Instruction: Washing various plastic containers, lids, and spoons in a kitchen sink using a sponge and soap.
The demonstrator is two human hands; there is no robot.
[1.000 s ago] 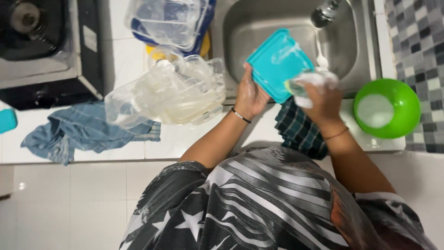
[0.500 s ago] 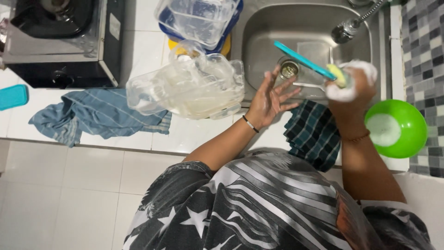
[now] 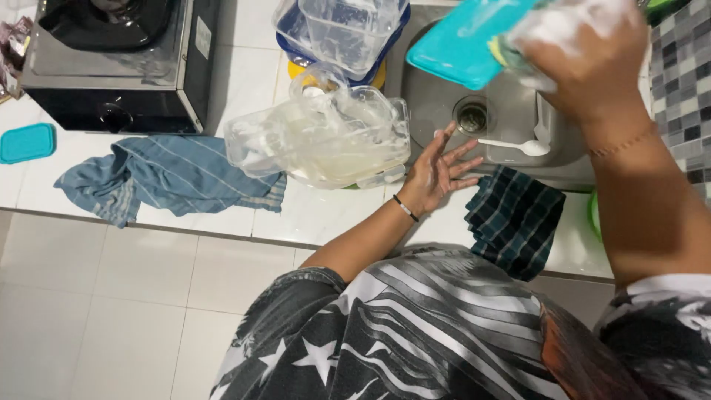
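At the far left a small teal lid [image 3: 27, 142] lies flat on the white tiled counter [image 3: 244, 63], just in front of the black stove [image 3: 111, 63]. Beside it a blue striped cloth [image 3: 167, 176] lies crumpled on the counter. Next come clear plastic containers [image 3: 322, 137], soapy and piled loosely at the sink's edge, with more clear tubs [image 3: 344, 30] stacked behind them in a blue basin.

The left hand [image 3: 437, 172] hovers open over the sink rim, fingers spread and holding nothing, a thin dark band on the wrist. Just past it the steel sink [image 3: 437, 104] shows its drain [image 3: 472, 115] and a white spoon [image 3: 512, 145] lying near it. A dark checked cloth [image 3: 515, 222] hangs over the counter edge below.

The right hand [image 3: 585, 55], raised close to the camera and covered in suds, is closed on a foamy sponge [image 3: 552, 26] and presses it against a teal lid [image 3: 463, 41] held tilted above the sink.
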